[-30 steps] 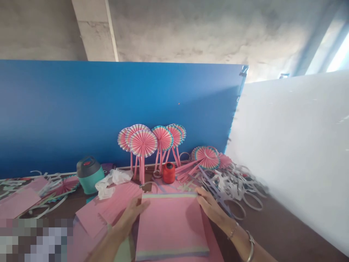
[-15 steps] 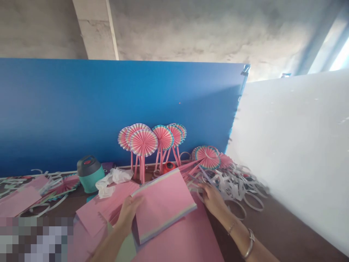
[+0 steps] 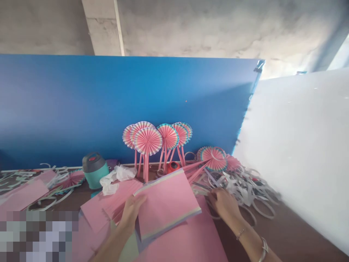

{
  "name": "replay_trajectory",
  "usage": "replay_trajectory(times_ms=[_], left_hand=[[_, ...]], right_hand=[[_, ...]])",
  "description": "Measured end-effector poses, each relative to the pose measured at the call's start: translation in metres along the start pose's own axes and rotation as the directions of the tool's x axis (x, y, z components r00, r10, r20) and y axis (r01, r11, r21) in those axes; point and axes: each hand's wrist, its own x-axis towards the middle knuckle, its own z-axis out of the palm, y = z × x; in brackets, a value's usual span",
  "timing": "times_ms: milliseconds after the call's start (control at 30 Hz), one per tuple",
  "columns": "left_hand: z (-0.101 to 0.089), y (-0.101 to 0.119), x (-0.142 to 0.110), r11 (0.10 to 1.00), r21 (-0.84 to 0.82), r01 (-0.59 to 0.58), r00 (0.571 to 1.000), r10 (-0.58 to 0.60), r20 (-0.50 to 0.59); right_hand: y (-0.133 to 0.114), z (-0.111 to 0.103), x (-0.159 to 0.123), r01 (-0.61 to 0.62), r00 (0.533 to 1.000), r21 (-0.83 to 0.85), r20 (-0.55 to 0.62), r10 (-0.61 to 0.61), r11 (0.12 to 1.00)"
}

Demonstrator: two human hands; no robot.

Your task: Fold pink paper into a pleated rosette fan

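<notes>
My left hand (image 3: pixel 131 211) is closed on the left edge of a pink paper sheet (image 3: pixel 169 203) with pale striped borders, its thumb lying on top. The sheet is tilted above a larger pink sheet (image 3: pixel 188 240). To the right of it, my right hand (image 3: pixel 225 205), with a bracelet and a bangle at the wrist, has its fingers curled downward at the edge of a heap of pale paper strips (image 3: pixel 245 191). Its fingertips are partly hidden, and what they hold cannot be made out.
Round pleated paper fans (image 3: pixel 148 141) stand against a blue panel (image 3: pixel 109 91); more fans (image 3: pixel 214 159) lie beside the strips. A teal jug (image 3: pixel 95 173), crumpled white tissue (image 3: pixel 120 176), a red round object (image 3: pixel 173 167) and pink papers (image 3: pixel 94 214) are on the brown table (image 3: pixel 294 233). A white panel (image 3: pixel 300 138) borders the right.
The camera view has shifted, moving the scene rightward in the picture. My right hand has moved slightly right and down, its fingers more curled. My left hand keeps hold of the paper sheet.
</notes>
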Motion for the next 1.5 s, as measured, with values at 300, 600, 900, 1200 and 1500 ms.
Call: replay_trajectory(times_ms=[300, 600, 900, 1200, 1500], left_hand=[[0.004, 0.005, -0.005, 0.999, 0.030, 0.019, 0.999, -0.021, 0.044], [0.007, 0.012, -0.008, 0.997, 0.072, 0.026, 0.999, -0.028, 0.019], [0.006, 0.011, -0.007, 0.996, 0.082, 0.023, 0.997, -0.029, 0.068], [0.007, 0.013, -0.007, 0.999, 0.037, 0.029, 0.991, -0.033, 0.128], [0.008, 0.012, -0.007, 1.000, 0.022, -0.013, 0.989, 0.010, 0.147]], right_hand=[[-0.001, 0.011, 0.004, 0.197, 0.967, 0.373, -0.224, -0.118, 0.907], [-0.014, 0.003, -0.004, 0.155, 0.986, 0.583, -0.046, -0.157, 0.798], [-0.029, -0.006, -0.016, 0.117, 0.891, 0.661, 0.259, -0.372, 0.741], [-0.036, -0.011, -0.017, -0.058, 0.872, 0.714, 0.377, -0.312, 0.698], [-0.033, -0.013, -0.017, -0.052, 0.878, 0.767, 0.341, -0.336, 0.640]])
